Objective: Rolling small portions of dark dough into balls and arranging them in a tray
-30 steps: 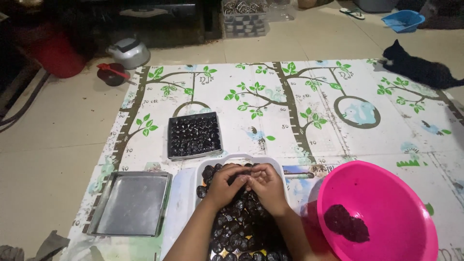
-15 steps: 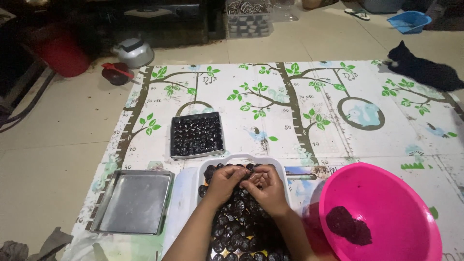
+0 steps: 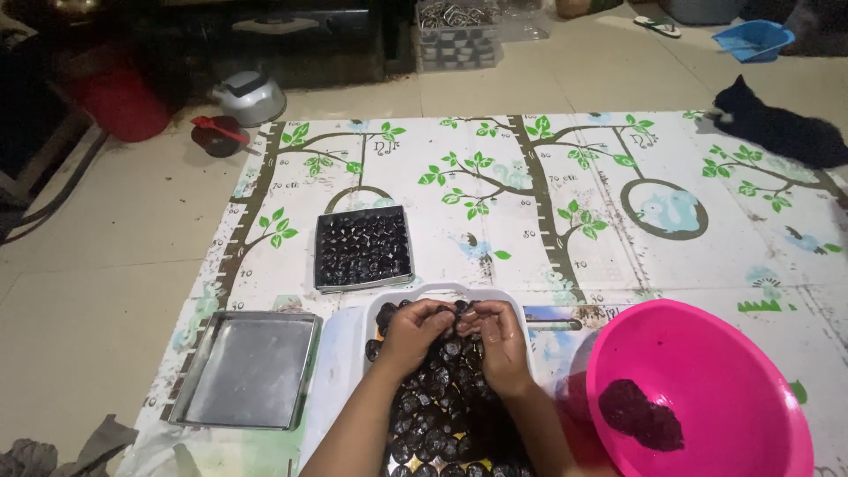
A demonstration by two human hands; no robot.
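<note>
Both hands meet over the far end of a white tray [image 3: 446, 290] packed with small dark round pieces [image 3: 433, 415], in the near middle of the mat. The left hand [image 3: 413, 334] and right hand [image 3: 502, 340] have their fingers curled closed, pinching one dark piece [image 3: 457, 320] between them. Just right stands a pink bowl [image 3: 707, 371] holding a dark lump [image 3: 640, 413]. Left lies an empty metal tray [image 3: 243, 367]; farther off, a filled square tray [image 3: 364, 248]. All rest on a tree-printed floor mat [image 3: 548, 203]. A black cat [image 3: 777, 128] lies at the far right.
</note>
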